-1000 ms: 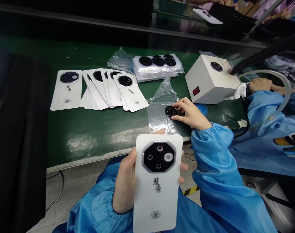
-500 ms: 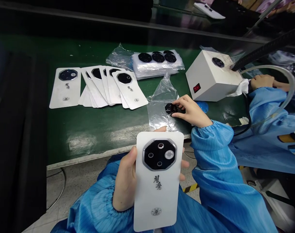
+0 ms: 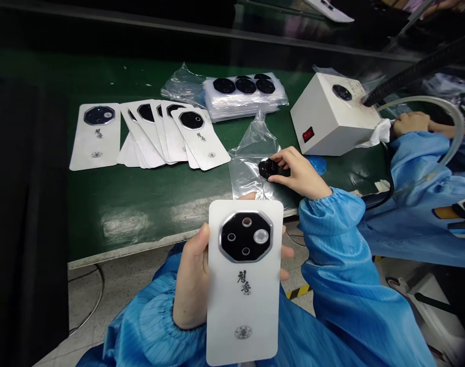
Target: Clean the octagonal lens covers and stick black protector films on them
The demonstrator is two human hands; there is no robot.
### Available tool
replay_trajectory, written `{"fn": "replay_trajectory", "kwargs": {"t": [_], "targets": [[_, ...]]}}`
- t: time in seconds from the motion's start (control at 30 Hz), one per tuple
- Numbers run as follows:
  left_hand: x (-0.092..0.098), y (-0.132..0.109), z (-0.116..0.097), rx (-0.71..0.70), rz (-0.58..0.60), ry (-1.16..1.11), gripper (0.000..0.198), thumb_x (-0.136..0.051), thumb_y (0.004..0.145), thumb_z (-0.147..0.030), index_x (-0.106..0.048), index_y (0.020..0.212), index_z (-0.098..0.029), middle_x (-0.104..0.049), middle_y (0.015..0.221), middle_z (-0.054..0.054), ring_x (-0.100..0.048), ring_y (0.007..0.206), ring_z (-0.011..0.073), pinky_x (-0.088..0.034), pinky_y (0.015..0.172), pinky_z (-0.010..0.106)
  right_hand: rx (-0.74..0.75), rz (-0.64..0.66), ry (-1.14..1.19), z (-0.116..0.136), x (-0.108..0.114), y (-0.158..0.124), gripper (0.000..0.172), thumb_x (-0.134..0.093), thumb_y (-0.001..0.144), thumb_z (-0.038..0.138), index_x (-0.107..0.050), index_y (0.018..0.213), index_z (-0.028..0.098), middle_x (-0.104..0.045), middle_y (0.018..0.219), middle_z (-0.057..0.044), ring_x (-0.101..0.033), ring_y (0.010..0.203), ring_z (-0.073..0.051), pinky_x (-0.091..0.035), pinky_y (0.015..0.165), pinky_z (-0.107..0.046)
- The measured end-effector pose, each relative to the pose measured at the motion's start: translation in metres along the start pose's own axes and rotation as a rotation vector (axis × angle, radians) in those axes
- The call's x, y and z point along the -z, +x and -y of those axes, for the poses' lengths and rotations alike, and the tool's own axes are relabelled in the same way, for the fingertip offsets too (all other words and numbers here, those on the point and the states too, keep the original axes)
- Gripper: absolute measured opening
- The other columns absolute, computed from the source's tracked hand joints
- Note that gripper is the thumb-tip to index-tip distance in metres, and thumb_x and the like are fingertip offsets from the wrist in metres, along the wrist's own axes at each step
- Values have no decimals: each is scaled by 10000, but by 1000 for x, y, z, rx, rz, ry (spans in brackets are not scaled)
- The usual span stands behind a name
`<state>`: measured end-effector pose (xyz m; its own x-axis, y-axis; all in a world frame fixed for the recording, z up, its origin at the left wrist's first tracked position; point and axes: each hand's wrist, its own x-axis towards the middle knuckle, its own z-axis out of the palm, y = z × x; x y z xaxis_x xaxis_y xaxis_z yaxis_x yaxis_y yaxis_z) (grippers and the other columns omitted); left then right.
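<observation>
My left hand (image 3: pixel 192 280) is closed around a white phone back cover (image 3: pixel 243 311), held upright facing me. The cover has a black octagonal camera panel with a silver rim, dark lettering and a round emblem low down. Over the bench, my right hand (image 3: pixel 303 174) pinches a glossy black camera lens plate (image 3: pixel 266 168) between thumb and fingers. Beneath it lies a clear plastic bag (image 3: pixel 242 173); my fingers partly hide the plate. Several similar white covers (image 3: pixel 213 148) lie fanned out to the left, and a single one (image 3: pixel 97 140) rests beside them.
A clear-wrapped stack of black lens plates (image 3: pixel 245 104) stands farther back on the green bench (image 3: pixel 148 204). To the right is a white box (image 3: pixel 320 122) with a red switch and a black hose. A co-worker's hand (image 3: pixel 411 122) and blue sleeve are beyond it.
The view has shifted slightly, so the bench items appear a little farther left and higher. The lens plate in my right fingers has changed its tilt. My left hand still holds the cover.
</observation>
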<state>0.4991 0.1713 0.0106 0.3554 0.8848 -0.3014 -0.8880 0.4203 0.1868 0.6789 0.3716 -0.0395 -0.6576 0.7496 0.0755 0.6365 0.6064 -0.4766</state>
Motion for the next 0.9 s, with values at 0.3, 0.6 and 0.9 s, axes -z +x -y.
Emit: {"fn": "replay_trajectory", "kwargs": {"t": [0.3,0.6,0.9], "targets": [[2,2,1,-33,63,-10,520,-395,868,-496,-380,1354,-312,-677,1111,102,-651,986,273,-512,783,387,5,-15,-16,-1,-1,-1,395,-714,713,274,-499,1035,200,-498,1020,-70,-538,862,-209,-496,755,-377],[1,2,0,-54,75,-5,565,-398,867,-487,-321,1390,-285,-679,1099,97,-646,981,280,-513,752,371,93,-36,-79,-2,-2,-4,466,-683,758,265,-485,1172,186,-493,959,-64,-527,855,-213,-494,762,-373],[2,0,-2,-44,95,8,592,-417,870,-464,-291,1406,-249,-677,1115,97,-640,1005,275,-507,767,362,136,-28,-70,-4,0,-6,392,-657,778,320,-520,1125,197,-515,966,-77,-548,860,-225,-506,739,-377]]}}
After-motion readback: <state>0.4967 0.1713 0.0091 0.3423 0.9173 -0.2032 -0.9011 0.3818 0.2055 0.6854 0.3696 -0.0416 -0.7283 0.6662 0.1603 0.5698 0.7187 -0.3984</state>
